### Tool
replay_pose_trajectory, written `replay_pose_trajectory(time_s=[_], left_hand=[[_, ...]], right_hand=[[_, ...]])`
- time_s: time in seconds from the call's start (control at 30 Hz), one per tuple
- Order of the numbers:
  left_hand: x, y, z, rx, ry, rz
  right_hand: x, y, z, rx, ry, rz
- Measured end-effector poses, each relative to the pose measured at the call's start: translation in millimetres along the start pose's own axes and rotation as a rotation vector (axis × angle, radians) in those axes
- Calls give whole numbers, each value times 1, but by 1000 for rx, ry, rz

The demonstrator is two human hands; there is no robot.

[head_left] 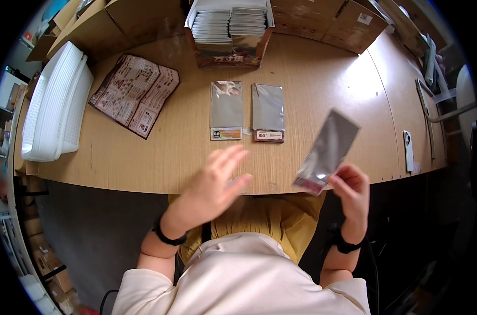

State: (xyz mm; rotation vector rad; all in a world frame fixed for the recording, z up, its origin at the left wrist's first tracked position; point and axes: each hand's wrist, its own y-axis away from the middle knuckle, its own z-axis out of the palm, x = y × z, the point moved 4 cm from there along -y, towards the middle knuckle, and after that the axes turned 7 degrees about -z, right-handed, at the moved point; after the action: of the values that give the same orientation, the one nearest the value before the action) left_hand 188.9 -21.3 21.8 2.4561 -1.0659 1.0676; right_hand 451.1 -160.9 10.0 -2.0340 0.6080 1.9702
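Observation:
Pinched by its lower corner, a flat silvery packet [330,147] with a dark red end strip tilts above the table's front right edge in my right hand [351,189]. My left hand [212,186] hovers over the front edge with its fingers stretched out and slightly blurred, holding nothing. Two flat silver packets lie side by side beyond it. The left packet [226,107] has an orange and green strip at its near end. On the right packet [268,109] the near strip is pale and dark red; its thick edge suggests a stack.
An open box [229,55] filled with two rows of silver packets stands at the back. To the left are a creased printed sheet [136,94] and nested white baskets [54,105]. A white phone [408,151] lies far right. Cardboard boxes [322,23] line the back.

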Motion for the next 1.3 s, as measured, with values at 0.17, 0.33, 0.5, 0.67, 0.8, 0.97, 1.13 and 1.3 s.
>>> replay_pose_trajectory(time_s=[0.17,0.33,0.5,0.67,0.8,0.97,1.13,1.3], left_hand=[[-35,6,-52,181,-67,-161],[-59,9,-68,252,397,-358],[-59,-15,-91,183,257,-279],[-68,-23,-102,31,81,-299],[-101,-7,-98,-27,-203,-108],[-121,4,-89,-99,-274,-64],[-122,10,-87,-144,-340,-78],[-117,7,-86,-190,-476,-80]], right_hand=[[-27,-20,-33,131,-46,-141],[-47,-59,26,-164,110,-98],[-54,-113,131,-461,303,-1],[-14,-150,214,-551,441,-76],[-1,-151,249,-589,523,-8],[6,-150,255,-583,565,44],[3,-149,262,-584,659,-52],[-21,-150,257,-671,774,-213]])
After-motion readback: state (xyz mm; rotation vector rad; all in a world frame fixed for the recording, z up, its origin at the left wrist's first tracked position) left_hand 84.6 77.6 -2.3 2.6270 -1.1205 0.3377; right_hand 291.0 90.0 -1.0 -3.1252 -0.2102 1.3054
